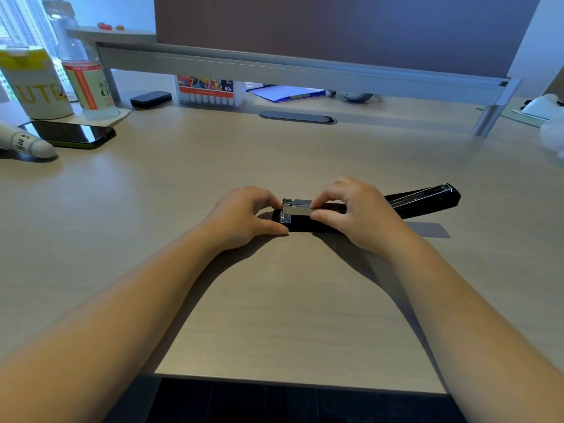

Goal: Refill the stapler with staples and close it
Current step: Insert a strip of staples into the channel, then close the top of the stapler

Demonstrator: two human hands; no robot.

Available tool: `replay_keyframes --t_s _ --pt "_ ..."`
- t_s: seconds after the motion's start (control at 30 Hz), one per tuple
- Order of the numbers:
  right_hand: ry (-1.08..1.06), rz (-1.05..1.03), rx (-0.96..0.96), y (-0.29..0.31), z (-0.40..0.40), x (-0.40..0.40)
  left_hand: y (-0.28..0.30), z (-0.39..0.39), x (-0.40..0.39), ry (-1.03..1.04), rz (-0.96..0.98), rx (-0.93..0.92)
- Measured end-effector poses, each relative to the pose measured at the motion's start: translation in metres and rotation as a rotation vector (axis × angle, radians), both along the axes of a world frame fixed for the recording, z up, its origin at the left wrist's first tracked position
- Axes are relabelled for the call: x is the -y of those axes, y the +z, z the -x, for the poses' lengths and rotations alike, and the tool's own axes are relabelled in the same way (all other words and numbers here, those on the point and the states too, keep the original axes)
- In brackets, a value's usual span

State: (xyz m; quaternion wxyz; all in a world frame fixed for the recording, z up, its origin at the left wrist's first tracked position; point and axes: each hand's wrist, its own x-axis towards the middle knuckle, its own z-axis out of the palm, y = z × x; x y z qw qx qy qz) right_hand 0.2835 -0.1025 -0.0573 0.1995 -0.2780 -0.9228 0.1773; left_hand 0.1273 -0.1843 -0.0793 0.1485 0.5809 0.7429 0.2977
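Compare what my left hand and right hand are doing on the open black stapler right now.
The left hand braces the front end of the black stapler, thumb lying along its base on the pale wooden desk. The right hand sits further back, pinching the silver metal staple channel from above. The left hand rests low; the right hand arches over. Both touch the stapler, whose lid is swung open.

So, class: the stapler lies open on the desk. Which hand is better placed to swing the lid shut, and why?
Probably the right hand: it sits nearest the flipped-back lid, which extends to its side. The left hand braces the stapler at its front end, away from the lid.
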Motion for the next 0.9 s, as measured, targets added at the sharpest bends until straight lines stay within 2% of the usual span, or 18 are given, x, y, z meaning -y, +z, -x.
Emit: replay_keyframes --t_s 0.27,0.5,0.67,0.73,0.9 --pt "0.033 -0.003 0.022 0.000 0.004 0.004 0.001 0.001 -0.001 0.010 0.015 -0.050" --pt "-0.256 -0.259 0.185 0.007 -0.016 -0.009 0.003 0.023 0.000 0.137 0.084 -0.153" --pt "-0.472 -0.264 0.271 0.010 -0.029 -0.021 0.003 0.026 0.001 0.159 0.087 -0.122" --pt "-0.485 -0.166 0.207 0.011 -0.035 -0.026 0.003 0.026 0.001 0.165 0.079 -0.107" --pt "-0.337 0.068 -0.165 0.015 -0.043 -0.034 0.003 0.025 0.002 0.170 0.058 -0.086"
